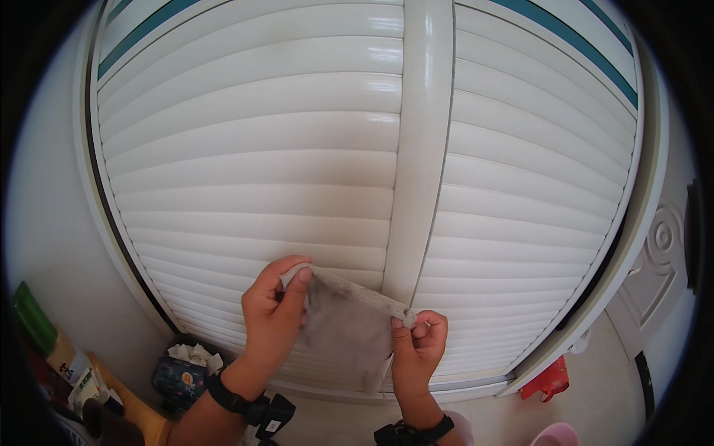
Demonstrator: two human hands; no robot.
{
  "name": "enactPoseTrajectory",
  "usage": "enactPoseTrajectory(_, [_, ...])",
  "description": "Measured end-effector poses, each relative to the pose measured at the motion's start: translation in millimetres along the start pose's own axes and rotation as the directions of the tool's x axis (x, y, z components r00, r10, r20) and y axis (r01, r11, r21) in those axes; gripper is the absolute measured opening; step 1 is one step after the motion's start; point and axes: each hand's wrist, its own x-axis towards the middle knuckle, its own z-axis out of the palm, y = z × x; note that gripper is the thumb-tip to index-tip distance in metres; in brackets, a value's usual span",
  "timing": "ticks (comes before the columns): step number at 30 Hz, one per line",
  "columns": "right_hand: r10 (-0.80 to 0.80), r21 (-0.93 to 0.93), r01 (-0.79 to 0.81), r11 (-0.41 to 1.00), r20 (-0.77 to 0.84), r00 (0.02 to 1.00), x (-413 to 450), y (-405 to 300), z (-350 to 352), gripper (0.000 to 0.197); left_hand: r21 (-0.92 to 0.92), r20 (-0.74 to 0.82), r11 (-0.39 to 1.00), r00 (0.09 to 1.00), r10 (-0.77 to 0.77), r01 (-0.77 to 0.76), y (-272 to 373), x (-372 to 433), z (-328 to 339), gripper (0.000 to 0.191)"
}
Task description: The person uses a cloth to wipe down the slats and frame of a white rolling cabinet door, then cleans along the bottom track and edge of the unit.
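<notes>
A greyish cloth [348, 329] with dark smudges hangs between my hands, its upper edge pulled taut and sloping down to the right. My left hand [276, 312] pinches the upper left corner between thumb and fingers. At the upper right corner, where the fabric is bunched, my right hand [418, 345] grips it the same way. Behind the cloth stands a white slatted sliding door [268, 167]; whether the cloth touches it I cannot tell. Both wrists wear black straps, the left with a small black device [273, 415].
A wide white upright [421, 139] divides the left door from a second slatted panel [530, 195]. At lower left, a bin [181, 376] holds crumpled tissues beside a wooden table edge [131, 410]. A red bag [546, 380] and a pink basin [558, 432] are on the floor at right.
</notes>
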Motion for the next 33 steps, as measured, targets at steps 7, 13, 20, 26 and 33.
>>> enactPoseTrajectory(7, [0.226, 0.131, -0.22, 0.967, -0.031, 0.974, 9, -1, 4, 0.022, 0.107, 0.06, 0.853, 0.86, 0.507, -0.51, -11, 2, 69, 0.036])
enactPoseTrajectory(13, [0.416, 0.007, -0.417, 0.909, -0.06, 0.907, 13, 16, -5, 0.03, 0.556, 0.476, 0.251, 0.551, 0.685, -0.792, -53, 13, 70, 0.027])
enactPoseTrajectory(20, [0.299, -0.045, -0.303, 0.952, -0.078, 0.951, 3, 19, 0, 0.028, 0.582, 0.477, 0.022, 0.363, 0.8, -0.813, 23, 80, 71, 0.049])
enactPoseTrajectory(26, [0.298, -0.085, -0.303, 0.949, -0.065, 0.952, 8, 21, 0, 0.025, 0.531, 0.402, 0.045, 0.298, 0.866, -0.846, 71, 113, 89, 0.034])
enactPoseTrajectory(33, [0.278, -0.236, -0.287, 0.929, -0.068, 0.958, 1, 37, -9, 0.015, 0.229, 0.803, 0.034, 0.209, 0.558, -0.973, -46, 38, 59, 0.032])
